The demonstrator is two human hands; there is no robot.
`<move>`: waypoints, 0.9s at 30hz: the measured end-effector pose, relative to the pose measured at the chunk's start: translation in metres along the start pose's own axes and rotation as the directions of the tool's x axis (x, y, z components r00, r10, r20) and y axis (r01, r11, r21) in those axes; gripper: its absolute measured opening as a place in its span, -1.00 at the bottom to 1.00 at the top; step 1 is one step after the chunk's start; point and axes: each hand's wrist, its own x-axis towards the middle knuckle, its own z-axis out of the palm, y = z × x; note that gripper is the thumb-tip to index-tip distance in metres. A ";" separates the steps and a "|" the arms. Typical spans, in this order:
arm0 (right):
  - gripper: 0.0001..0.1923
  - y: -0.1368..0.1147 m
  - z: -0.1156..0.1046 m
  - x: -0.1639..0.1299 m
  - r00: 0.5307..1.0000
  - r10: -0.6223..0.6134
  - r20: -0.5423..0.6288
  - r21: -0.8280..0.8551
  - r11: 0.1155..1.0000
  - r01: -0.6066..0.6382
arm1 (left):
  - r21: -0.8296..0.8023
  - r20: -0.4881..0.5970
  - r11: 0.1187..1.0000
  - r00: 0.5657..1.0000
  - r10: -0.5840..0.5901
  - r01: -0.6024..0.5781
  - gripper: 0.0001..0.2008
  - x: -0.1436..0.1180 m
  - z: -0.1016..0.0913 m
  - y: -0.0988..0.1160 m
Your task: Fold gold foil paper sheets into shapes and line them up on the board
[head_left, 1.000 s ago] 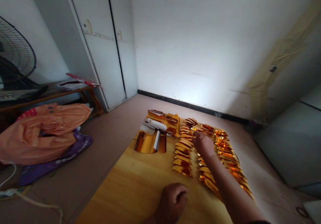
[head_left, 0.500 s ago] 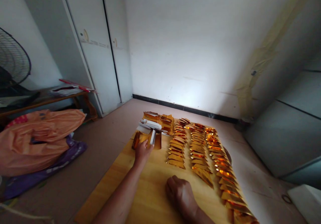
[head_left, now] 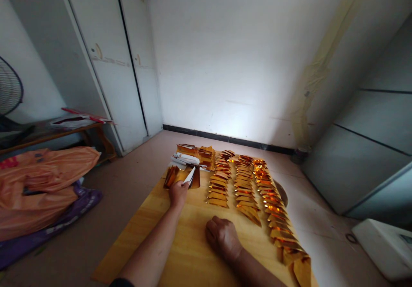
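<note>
1. The left hand (head_left: 178,192) reaches out to twelve o'clock on the wooden tabletop (head_left: 167,235), fingers pinched on the edge of a gold foil sheet (head_left: 189,177), lifting its white underside.
2. That sheet sits on the small loose foil pile (head_left: 172,176) at the tabletop's far left, just in front of the stacked foil bundle (head_left: 196,153).
3. The right hand (head_left: 222,235) rests at six o'clock, fingers curled into a loose fist, holding nothing that shows.
4. At two o'clock of it, three rows of folded gold ingots (head_left: 244,184) run away across the tabletop.
5. Far left, at nine o'clock, an orange plastic bag (head_left: 45,179) lies on the floor.
</note>
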 end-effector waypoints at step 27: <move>-0.85 0.001 0.002 0.000 1.000 0.017 0.017 -0.028 0.999 -0.016 | -0.246 0.128 0.969 0.990 0.050 -0.017 -0.75 -0.019 -0.007 -0.002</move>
